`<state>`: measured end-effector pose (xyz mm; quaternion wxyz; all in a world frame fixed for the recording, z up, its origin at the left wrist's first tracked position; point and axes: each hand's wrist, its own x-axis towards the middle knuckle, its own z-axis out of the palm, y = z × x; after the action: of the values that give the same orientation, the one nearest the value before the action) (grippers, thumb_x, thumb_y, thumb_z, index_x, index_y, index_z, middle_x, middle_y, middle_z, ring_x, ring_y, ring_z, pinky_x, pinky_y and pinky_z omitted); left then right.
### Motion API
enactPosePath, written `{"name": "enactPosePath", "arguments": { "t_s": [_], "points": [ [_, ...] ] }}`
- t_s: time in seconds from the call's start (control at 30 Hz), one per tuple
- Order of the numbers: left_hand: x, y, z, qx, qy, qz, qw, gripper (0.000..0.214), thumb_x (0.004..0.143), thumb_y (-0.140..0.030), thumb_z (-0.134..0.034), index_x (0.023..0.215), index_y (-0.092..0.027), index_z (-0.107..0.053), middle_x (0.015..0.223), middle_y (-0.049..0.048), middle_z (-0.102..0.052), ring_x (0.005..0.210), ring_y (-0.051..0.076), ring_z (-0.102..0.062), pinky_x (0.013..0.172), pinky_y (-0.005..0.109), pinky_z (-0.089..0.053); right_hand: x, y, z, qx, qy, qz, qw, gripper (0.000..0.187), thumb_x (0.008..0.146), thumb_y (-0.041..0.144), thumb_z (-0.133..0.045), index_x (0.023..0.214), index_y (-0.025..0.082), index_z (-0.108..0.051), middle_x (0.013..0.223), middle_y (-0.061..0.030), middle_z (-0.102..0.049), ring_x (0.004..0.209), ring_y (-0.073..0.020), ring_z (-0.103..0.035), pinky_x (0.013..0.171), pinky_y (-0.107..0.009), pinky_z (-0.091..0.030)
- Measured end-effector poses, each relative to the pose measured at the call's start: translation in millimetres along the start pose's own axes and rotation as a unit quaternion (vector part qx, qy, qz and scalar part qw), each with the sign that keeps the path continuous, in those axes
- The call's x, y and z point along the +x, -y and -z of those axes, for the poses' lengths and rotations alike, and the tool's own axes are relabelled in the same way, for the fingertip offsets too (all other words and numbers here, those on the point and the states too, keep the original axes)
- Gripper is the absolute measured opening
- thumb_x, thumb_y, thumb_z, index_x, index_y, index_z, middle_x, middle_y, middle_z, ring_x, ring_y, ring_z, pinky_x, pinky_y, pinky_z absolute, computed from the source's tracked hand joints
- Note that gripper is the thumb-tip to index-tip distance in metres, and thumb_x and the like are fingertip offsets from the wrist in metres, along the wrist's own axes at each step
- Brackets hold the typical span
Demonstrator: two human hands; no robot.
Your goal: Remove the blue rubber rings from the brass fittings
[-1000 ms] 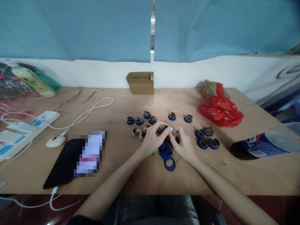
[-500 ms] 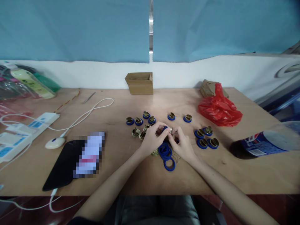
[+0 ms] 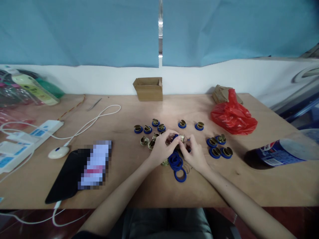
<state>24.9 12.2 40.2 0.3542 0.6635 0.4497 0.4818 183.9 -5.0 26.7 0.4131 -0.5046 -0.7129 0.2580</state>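
Fingertips together, my left hand (image 3: 162,147) and my right hand (image 3: 193,153) pinch a small brass-coloured round fitting (image 3: 182,137) between them. A bit of blue shows beside it at my left fingers; whether that is a ring on the fitting is hidden. Just below the hands lies a pile of blue rings (image 3: 175,161), with one loose blue ring (image 3: 180,175) nearest me and thin wire loops (image 3: 186,168) beside it. Bare brass fittings (image 3: 144,141) lie left of my left hand, partly covered by it. Several fittings seated in blue rings (image 3: 216,152) stand to the right.
More ringed fittings (image 3: 147,129) stand behind the hands. A cardboard box (image 3: 150,92) is at the back, with a red plastic bag (image 3: 233,116) and a lying cola bottle (image 3: 276,154) on the right. Phones (image 3: 67,179), white cables and a power strip (image 3: 32,142) occupy the left.
Both hands stay in almost the same place. The fingertips have shifted slightly around the fitting, and a little more of its brass face shows. Everything else on the table rests where it was.
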Motion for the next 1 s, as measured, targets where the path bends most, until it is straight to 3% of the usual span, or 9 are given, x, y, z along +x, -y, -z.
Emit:
{"name": "enactPosePath", "arguments": {
  "t_s": [1.0],
  "points": [
    [-0.8, 0.2, -0.2, 0.003, 0.001, 0.002, 1.000, 0.015, 0.093, -0.031, -0.061, 0.100, -0.019, -0.066, 0.092, 0.0041, -0.075, 0.081, 0.016, -0.070, 0.074, 0.029, -0.055, 0.6, -2.2, 2.0, -0.016, 0.000, 0.020, 1.000, 0.017, 0.097, 0.034, -0.051, 0.087, 0.024, -0.041, 0.055, 0.0084, -0.047, 0.045, -0.0107, -0.047, 0.046, -0.022, -0.033]
  ]
}}
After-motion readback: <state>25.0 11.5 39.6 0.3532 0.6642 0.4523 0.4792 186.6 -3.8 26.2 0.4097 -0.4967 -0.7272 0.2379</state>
